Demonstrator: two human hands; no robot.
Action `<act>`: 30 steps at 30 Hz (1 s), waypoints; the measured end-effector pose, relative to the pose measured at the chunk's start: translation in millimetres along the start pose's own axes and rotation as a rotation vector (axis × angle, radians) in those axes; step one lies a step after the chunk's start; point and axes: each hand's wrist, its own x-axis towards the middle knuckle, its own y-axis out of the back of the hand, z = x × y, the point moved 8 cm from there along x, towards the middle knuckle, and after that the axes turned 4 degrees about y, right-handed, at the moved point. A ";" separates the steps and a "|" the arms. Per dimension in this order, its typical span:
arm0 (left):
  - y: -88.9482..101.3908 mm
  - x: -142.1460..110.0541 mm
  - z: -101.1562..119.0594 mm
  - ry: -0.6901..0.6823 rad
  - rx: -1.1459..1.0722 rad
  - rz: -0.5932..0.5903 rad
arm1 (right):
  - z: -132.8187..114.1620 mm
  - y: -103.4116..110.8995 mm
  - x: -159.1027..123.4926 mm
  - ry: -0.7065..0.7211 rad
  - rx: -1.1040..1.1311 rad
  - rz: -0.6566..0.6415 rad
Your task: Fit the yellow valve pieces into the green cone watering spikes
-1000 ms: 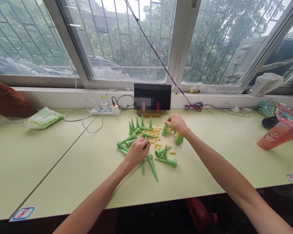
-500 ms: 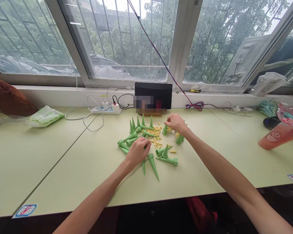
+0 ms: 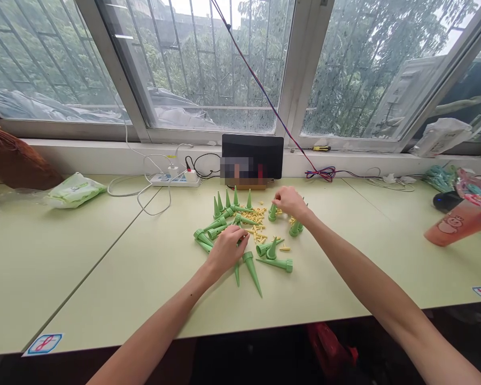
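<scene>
Green plastic watering spikes and small yellow plastic pegs [image 3: 252, 216] cover the middle of the table. With its fingertips, my right hand [image 3: 289, 201] pinches the top of an upright green spike [image 3: 272, 214] standing on the table. My left hand [image 3: 229, 247] rests among the spikes, closed in a pinch at the near edge of the pegs. What it holds, if anything, is hidden. Just in front of it lies a green spike [image 3: 252, 271], point toward me. Another lying spike [image 3: 278, 264] is to its right. Several upright spikes [image 3: 235, 197] stand in a row behind.
A black screen [image 3: 260, 152] stands at the back by the window, beside a white power strip [image 3: 175, 181] with loose cables. At left lies a green-white tissue pack [image 3: 75, 191]. On the right a pink drink cup [image 3: 451, 224] leans near a dark rounded object [image 3: 444, 202].
The view shifts slightly, moving the scene a little to the right in the picture. Both hands keep the same places among the spikes and pegs.
</scene>
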 end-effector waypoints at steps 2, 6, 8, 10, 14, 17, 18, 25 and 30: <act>0.4 -0.1 0.7 -0.002 -0.001 0.001 | 0.0 -0.6 -0.1 -0.004 -0.005 0.000; 1.0 -0.3 2.7 -0.010 0.004 -0.001 | -0.6 -1.1 -1.5 -0.011 -0.007 -0.002; 1.5 -0.5 3.4 -0.013 0.007 0.003 | 0.0 -0.7 -3.2 -0.019 -0.002 -0.007; 1.9 -0.7 3.7 -0.016 0.005 0.007 | 0.2 3.0 -6.1 -0.031 -0.003 0.012; 1.9 -1.4 4.9 -0.034 -0.002 0.014 | -16.3 24.9 -15.6 0.028 -0.026 0.209; 1.0 -1.8 4.6 -0.043 0.003 0.016 | -48.2 25.5 -18.1 0.180 -0.030 0.238; 0.8 -1.9 4.2 -0.043 0.006 0.018 | -57.6 17.8 -15.9 0.209 -0.034 0.177; 2.6 -2.2 1.9 -0.024 0.000 0.022 | -75.8 -45.3 8.0 0.146 -0.065 -0.210; 4.1 -2.8 5.7 -0.032 0.006 0.020 | -71.6 -64.9 20.9 0.099 -0.057 -0.310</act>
